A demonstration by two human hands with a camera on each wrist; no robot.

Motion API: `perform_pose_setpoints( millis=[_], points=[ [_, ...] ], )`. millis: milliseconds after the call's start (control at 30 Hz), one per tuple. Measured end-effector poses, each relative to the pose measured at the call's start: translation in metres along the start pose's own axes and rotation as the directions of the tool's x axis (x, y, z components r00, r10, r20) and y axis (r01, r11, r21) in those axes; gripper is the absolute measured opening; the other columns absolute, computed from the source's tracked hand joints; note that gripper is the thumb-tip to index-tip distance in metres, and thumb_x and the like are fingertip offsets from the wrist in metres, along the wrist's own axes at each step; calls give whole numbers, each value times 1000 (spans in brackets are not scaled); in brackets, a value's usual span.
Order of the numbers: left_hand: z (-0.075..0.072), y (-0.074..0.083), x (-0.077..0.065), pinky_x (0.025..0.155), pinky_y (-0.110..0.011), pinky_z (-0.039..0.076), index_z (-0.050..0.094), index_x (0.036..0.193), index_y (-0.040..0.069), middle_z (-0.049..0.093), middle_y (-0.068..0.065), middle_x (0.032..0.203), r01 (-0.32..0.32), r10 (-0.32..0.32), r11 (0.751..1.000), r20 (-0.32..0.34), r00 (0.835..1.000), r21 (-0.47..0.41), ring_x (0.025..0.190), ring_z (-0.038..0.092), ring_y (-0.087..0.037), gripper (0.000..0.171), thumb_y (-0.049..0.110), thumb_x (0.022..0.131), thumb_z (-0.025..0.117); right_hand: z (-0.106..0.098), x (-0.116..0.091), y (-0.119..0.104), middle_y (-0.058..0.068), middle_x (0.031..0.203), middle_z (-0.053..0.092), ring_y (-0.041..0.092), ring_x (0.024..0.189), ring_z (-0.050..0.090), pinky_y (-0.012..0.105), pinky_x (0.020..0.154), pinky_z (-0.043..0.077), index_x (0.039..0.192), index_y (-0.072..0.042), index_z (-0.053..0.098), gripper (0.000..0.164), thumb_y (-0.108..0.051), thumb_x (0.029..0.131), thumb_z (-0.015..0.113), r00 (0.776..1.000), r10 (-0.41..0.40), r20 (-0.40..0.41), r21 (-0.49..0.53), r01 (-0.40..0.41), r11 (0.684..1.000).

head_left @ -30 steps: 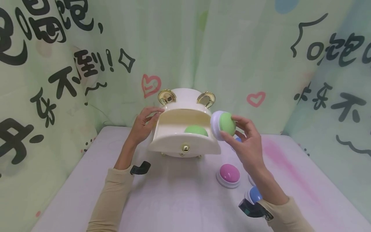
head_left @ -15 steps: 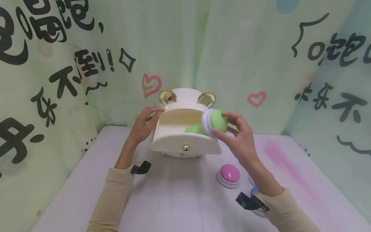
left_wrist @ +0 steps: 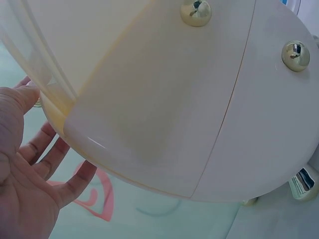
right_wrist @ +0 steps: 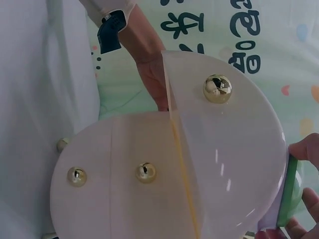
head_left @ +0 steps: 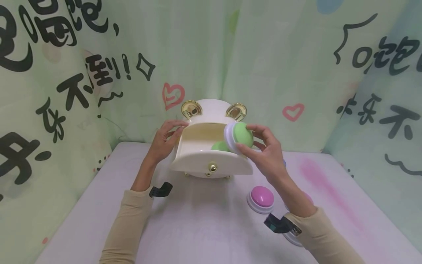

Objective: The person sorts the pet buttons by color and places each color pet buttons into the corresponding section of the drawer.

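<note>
In the head view a white rounded box point(head_left: 213, 110) with gold ears stands with its front compartment tilted out. A green dome point(head_left: 220, 146) shows inside, partly hidden by the compartment front point(head_left: 194, 161). My right hand point(head_left: 268, 152) pinches a second green-domed button point(head_left: 243, 135) with a white base, tipped sideways over the compartment's right end. The right wrist view shows its green edge point(right_wrist: 289, 191) behind the compartment wall, between thumb and fingers. With thumb and index finger, my left hand point(head_left: 163, 143) holds the box's upper left edge; the tips are partly hidden.
A pink-domed button point(head_left: 262, 197) sits on the pale tablecloth point(head_left: 197, 223), right of the box. Other round pieces lie partly hidden under my right forearm point(head_left: 298, 200). A printed green curtain point(head_left: 257, 66) hangs close behind the box.
My right hand has moved left with the green-domed button, from beside the box to over the compartment's right end. My left hand stays at the box's edge.
</note>
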State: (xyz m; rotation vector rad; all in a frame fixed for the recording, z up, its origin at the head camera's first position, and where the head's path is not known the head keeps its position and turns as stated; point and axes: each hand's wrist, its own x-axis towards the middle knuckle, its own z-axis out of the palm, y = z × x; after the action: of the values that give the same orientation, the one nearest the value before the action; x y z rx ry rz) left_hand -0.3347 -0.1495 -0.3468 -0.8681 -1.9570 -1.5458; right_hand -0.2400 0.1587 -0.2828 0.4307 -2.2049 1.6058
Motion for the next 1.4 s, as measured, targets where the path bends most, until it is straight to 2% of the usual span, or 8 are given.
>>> perform_pose_setpoints(
  millis=[267,467,567,733,967,1200,1300,1400],
  points=[
    [0,1,0,102,-57,48,69,124,2,62,-14,127,20,-20,1000,-2,1000,-9,126,51,-19,24,3,104,56,5,3,4,6,137,59,15,124,54,32,105,47,137,-3,56,56,-8,86,81,999,19,36,-6,-19,1000],
    [-1,2,2,102,-55,49,69,124,2,62,-14,128,39,-39,999,-4,999,6,126,51,-18,24,4,104,57,7,7,4,8,139,58,20,128,55,38,110,45,138,-3,56,55,-9,88,79,996,34,87,6,-34,999],
    [-2,2,3,101,-55,49,69,124,3,62,-13,127,38,-38,999,-5,999,6,125,51,-17,23,5,104,57,8,8,5,9,140,58,22,130,55,35,112,46,138,-3,56,54,-9,89,79,994,40,97,17,-42,999],
    [-1,2,4,102,-56,48,70,123,2,63,-14,127,42,-42,999,-8,999,-10,125,51,-18,23,5,104,57,10,7,6,10,141,57,25,131,57,29,108,48,138,-2,55,53,-10,90,78,994,53,94,56,-58,997],
    [1,3,-1,103,-58,48,69,122,1,62,-16,126,58,-58,998,-14,998,-14,125,50,-20,22,3,103,58,11,-1,8,12,136,62,26,123,64,31,102,53,138,-5,56,51,-22,94,76,987,126,103,25,-129,991],
    [-2,2,-7,103,-58,48,69,122,3,62,-14,126,58,-58,998,-18,998,0,126,51,-20,23,3,104,57,12,-10,6,11,125,65,15,113,63,19,95,53,129,-3,62,40,-19,96,74,998,59,10,70,-60,996],
    [-2,0,-5,102,-59,48,70,123,3,63,-13,126,37,-37,999,-14,999,-1,125,51,-21,23,4,104,57,11,-16,1,11,120,67,16,105,66,19,90,55,124,-2,64,33,-14,95,74,997,5,-72,114,3,993],
    [-3,-1,-1,102,-57,49,70,124,4,63,-13,127,18,-18,1000,-7,1000,3,126,51,-21,24,5,104,57,11,-19,-5,12,115,70,17,96,68,21,84,58,119,-1,67,27,-8,94,74,986,-55,-156,152,79,985]
  ],
)
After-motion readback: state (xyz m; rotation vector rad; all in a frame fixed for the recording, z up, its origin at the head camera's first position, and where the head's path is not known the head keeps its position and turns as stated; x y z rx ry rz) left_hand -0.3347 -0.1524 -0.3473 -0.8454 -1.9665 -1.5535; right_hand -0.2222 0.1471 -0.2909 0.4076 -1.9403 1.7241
